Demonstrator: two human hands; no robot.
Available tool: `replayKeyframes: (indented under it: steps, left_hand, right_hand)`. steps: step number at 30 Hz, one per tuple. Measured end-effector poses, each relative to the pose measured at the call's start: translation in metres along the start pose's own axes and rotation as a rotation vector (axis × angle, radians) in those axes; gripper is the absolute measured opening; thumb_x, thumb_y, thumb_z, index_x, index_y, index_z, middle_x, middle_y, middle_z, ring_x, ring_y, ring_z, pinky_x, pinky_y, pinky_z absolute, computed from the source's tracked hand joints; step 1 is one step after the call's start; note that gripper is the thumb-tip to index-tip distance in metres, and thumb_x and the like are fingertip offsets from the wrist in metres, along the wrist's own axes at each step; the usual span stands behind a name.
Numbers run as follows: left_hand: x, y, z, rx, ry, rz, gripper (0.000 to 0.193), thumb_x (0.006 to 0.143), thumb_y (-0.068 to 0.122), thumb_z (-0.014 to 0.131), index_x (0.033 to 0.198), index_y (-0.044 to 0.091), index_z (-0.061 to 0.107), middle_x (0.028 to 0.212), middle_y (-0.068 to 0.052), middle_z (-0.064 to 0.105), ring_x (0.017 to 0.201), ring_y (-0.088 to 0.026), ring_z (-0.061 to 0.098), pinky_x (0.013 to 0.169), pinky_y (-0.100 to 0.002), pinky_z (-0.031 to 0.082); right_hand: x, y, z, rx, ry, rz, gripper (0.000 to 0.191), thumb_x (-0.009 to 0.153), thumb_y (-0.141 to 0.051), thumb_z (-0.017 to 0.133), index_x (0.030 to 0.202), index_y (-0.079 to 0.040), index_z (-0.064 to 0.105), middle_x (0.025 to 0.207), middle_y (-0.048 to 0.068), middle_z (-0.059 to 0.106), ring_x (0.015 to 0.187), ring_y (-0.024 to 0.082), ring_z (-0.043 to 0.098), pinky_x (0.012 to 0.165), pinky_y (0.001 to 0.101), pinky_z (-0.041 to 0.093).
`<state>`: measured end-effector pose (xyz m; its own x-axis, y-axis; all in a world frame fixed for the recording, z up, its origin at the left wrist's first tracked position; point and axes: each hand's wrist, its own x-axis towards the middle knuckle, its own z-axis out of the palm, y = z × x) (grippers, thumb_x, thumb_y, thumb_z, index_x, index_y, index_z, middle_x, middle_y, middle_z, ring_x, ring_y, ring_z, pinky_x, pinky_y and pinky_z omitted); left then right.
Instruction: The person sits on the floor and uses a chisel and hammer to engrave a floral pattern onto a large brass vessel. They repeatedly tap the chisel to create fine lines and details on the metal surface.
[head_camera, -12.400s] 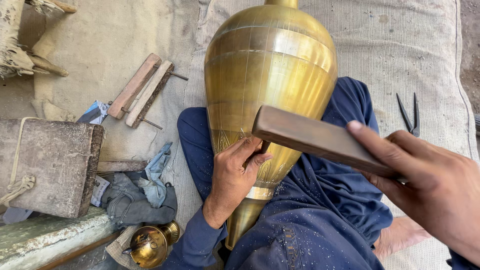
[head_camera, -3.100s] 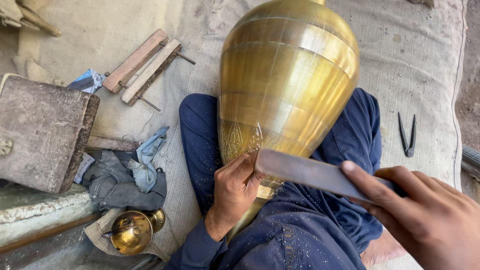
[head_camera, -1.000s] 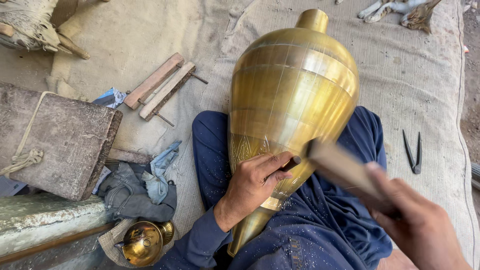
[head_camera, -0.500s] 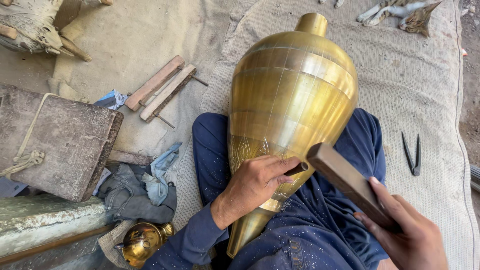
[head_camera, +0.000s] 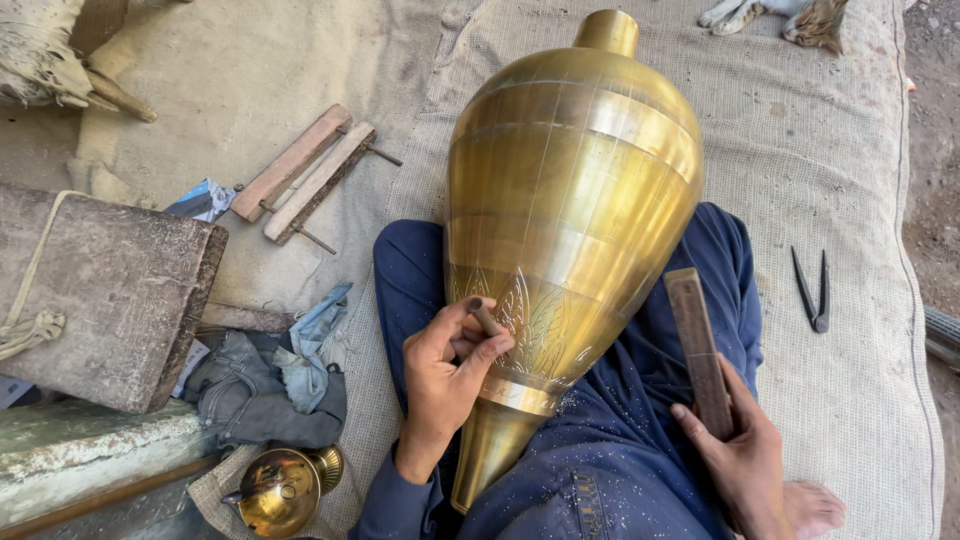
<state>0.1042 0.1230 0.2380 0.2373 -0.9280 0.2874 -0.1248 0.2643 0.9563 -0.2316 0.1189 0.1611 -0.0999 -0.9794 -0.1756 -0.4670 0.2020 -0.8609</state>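
While the sacking cloth (head_camera: 800, 150) covers the ground under everything, the biggest thing on it is the brass vase (head_camera: 570, 220), lying across the person's blue-trousered lap (head_camera: 640, 440) with its neck pointing away and its narrow foot toward the body, between the two hands. Half a second ago it lay the same way; it has not shifted.

Left of the left hand, well apart, sits a heavy worn wooden block (head_camera: 105, 295), with a heap of grey and blue rags (head_camera: 270, 390) between block and hand. Beyond the rags lie two wooden strips with nails (head_camera: 305, 180).

What has changed is the flat wooden bar (head_camera: 700, 345): a moment ago it was raised and angled toward the vase near the left hand; it now points away from the body, lowered beside the vase's right flank. The right hand (head_camera: 745, 460) grasps its near end, fingers wrapped round it.

The left hand (head_camera: 445, 375) rests against the engraved lower band of the vase, fingers pinched on a small chisel (head_camera: 487, 318) whose tip meets the brass, as before.

Below the left forearm stands a small brass pot (head_camera: 275, 490). Well to the right of the right hand lie dark metal dividers (head_camera: 812, 290).
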Motion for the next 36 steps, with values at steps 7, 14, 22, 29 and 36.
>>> replayKeyframes:
  steps: [7, 14, 22, 29, 36]
  left_hand:
    - [-0.008, -0.018, 0.014, -0.125, 0.042, -0.108, 0.042, 0.092, 0.006, 0.078, 0.13, -0.004, 0.062, 0.092, -0.005, 0.072, 0.082, -0.009, 0.07, 0.075, -0.023, 0.06]
    - [-0.005, -0.017, 0.013, -0.168, 0.037, -0.154, 0.042, 0.092, 0.008, 0.078, 0.129, -0.003, 0.061, 0.092, -0.006, 0.074, 0.082, -0.009, 0.071, 0.073, -0.023, 0.062]
    - [0.009, -0.014, -0.001, -0.076, -0.043, -0.139, 0.037, 0.092, 0.007, 0.079, 0.125, -0.001, 0.064, 0.09, -0.008, 0.075, 0.08, -0.01, 0.073, 0.07, -0.023, 0.063]
    - [0.026, 0.004, 0.008, 0.017, -0.13, -0.006, 0.041, 0.09, 0.005, 0.08, 0.128, 0.004, 0.064, 0.094, -0.008, 0.078, 0.086, -0.012, 0.078, 0.076, -0.026, 0.067]
    - [0.039, 0.019, 0.015, 0.223, -0.35, 0.201, 0.046, 0.089, 0.004, 0.079, 0.132, 0.011, 0.064, 0.108, -0.008, 0.077, 0.096, -0.018, 0.079, 0.08, -0.028, 0.067]
  right_hand:
    - [0.021, -0.002, 0.001, -0.04, 0.05, -0.304, 0.073, 0.085, -0.017, 0.081, 0.15, 0.0, 0.054, 0.128, 0.016, 0.071, 0.114, 0.016, 0.065, 0.097, 0.0268, 0.049]
    - [0.032, -0.019, 0.002, -0.065, -0.032, 0.056, 0.067, 0.083, -0.023, 0.08, 0.146, -0.007, 0.061, 0.073, 0.008, 0.065, 0.055, 0.012, 0.057, 0.05, 0.0281, 0.047]
    - [0.011, -0.035, -0.004, 0.061, -0.002, -0.067, 0.081, 0.078, -0.011, 0.078, 0.153, -0.007, 0.049, 0.096, 0.002, 0.072, 0.081, 0.006, 0.063, 0.07, 0.0199, 0.05]
    - [-0.011, -0.037, -0.006, 0.06, -0.053, -0.047, 0.058, 0.082, -0.005, 0.085, 0.135, -0.005, 0.061, 0.095, 0.008, 0.074, 0.083, 0.015, 0.068, 0.076, 0.0285, 0.056]
    - [0.006, -0.083, -0.016, -0.418, -0.146, -0.183, 0.09, 0.076, -0.014, 0.089, 0.155, -0.017, 0.046, 0.11, 0.008, 0.073, 0.085, 0.018, 0.073, 0.074, 0.0361, 0.059]
